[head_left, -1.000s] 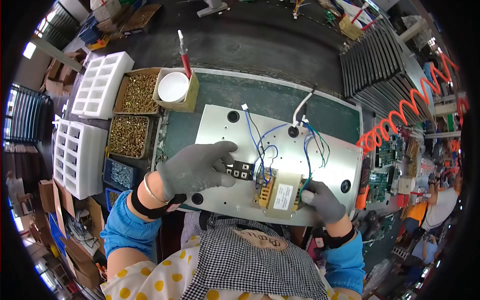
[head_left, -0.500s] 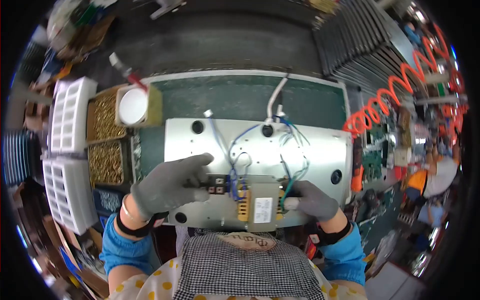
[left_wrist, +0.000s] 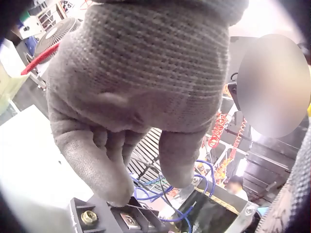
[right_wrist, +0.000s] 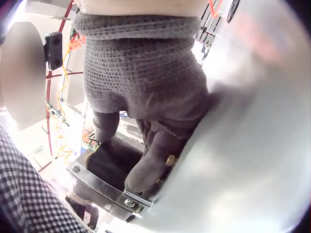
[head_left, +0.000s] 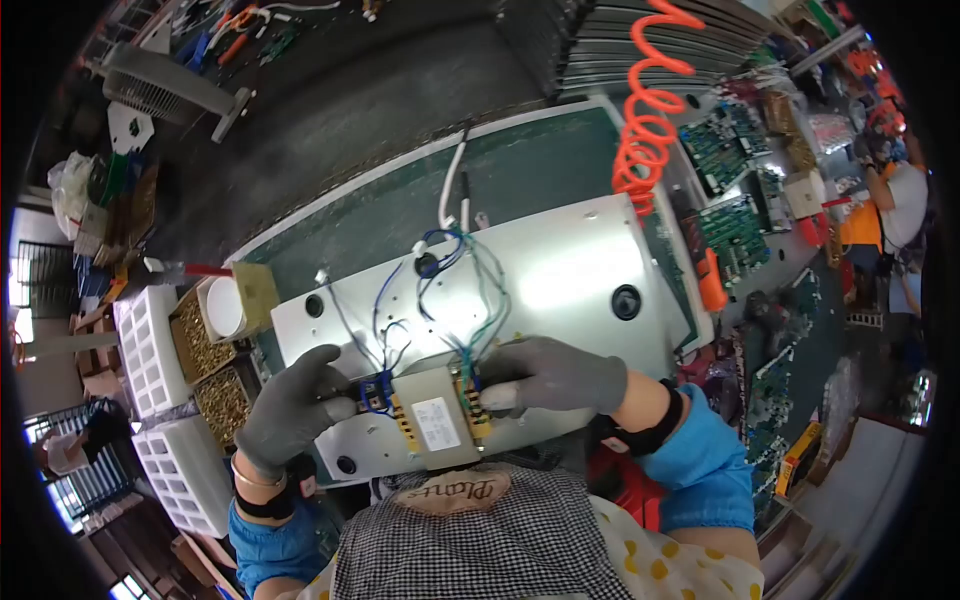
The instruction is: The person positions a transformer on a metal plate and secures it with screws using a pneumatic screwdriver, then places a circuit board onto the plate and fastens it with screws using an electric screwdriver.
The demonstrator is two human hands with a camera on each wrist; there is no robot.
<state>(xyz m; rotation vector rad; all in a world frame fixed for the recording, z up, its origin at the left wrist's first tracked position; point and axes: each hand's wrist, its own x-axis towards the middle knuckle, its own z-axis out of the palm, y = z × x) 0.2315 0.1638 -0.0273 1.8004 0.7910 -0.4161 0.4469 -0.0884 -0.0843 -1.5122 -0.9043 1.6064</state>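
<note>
A silvery metal panel (head_left: 560,260) lies on the bench, bearing a transformer (head_left: 437,420) with a white label and yellow windings. My gloved right hand (head_left: 555,375) grips the transformer's right side; in the right wrist view a gloved finger (right_wrist: 143,174) reaches down beside its steel bracket. Left of the transformer sits a black terminal block (head_left: 372,393), with brass and silver contacts in the left wrist view. My gloved left hand (head_left: 290,410) holds the block's left end, covering it from above. Blue and green wires (head_left: 490,290) run from the windings across the panel.
Trays of brass screws (head_left: 225,402) and white foam trays (head_left: 180,460) stand at the left, near a yellow box (head_left: 255,295) holding a white tub. A coiled orange hose (head_left: 650,110) hangs at the back right. Green circuit boards (head_left: 735,235) lie to the right.
The head view has turned. My right hand and the transformer have moved left along the panel, closer to the terminal block. My left hand has come down onto the block's left end.
</note>
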